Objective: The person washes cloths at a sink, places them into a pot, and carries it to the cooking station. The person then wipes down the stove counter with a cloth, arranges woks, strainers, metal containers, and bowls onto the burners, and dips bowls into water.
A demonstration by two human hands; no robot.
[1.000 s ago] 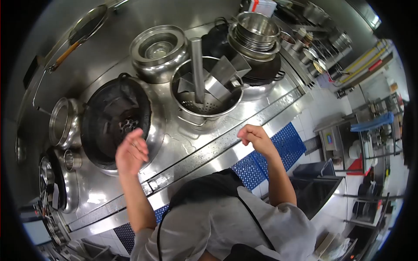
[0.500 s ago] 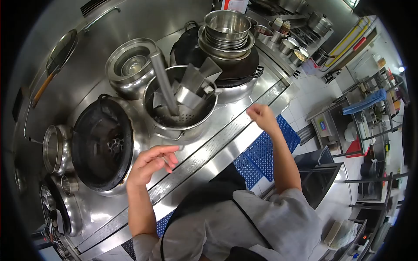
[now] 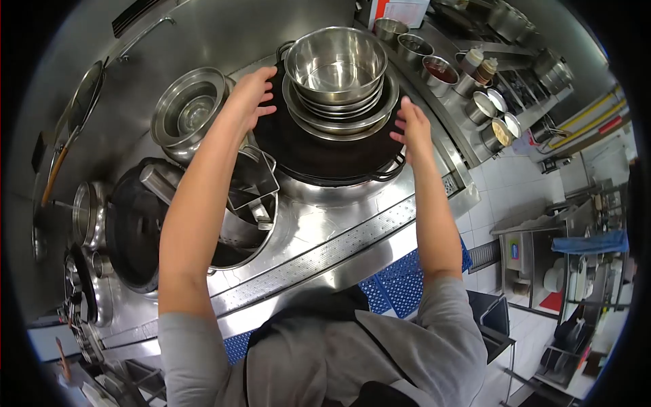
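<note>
A stack of steel bowls (image 3: pixel 337 57) rests in a large black two-handled wok (image 3: pixel 298 150) on the counter. On the left side of the stack, my left hand (image 3: pixel 253 96) reaches over the wok's rim, fingers spread and holding nothing. My right hand (image 3: pixel 415 129) is on the other side, open, its fingertips near the lowest wide bowl with a small gap. My left forearm partly covers a steel pot (image 3: pixel 261 249) holding metal containers and a perforated tool.
Another black wok (image 3: pixel 132 230) and a round steel vessel (image 3: pixel 186 112) stand at left. Sauce containers (image 3: pixel 439 71) line the back right. A perforated drain strip (image 3: pixel 325 241) follows the counter's front edge. Blue mats (image 3: pixel 393 281) cover part of the floor.
Both hands have moved forward from the front of the counter to either side of the bowl stack. My right hand has opened from a closed shape. The view has shifted toward the stack.
</note>
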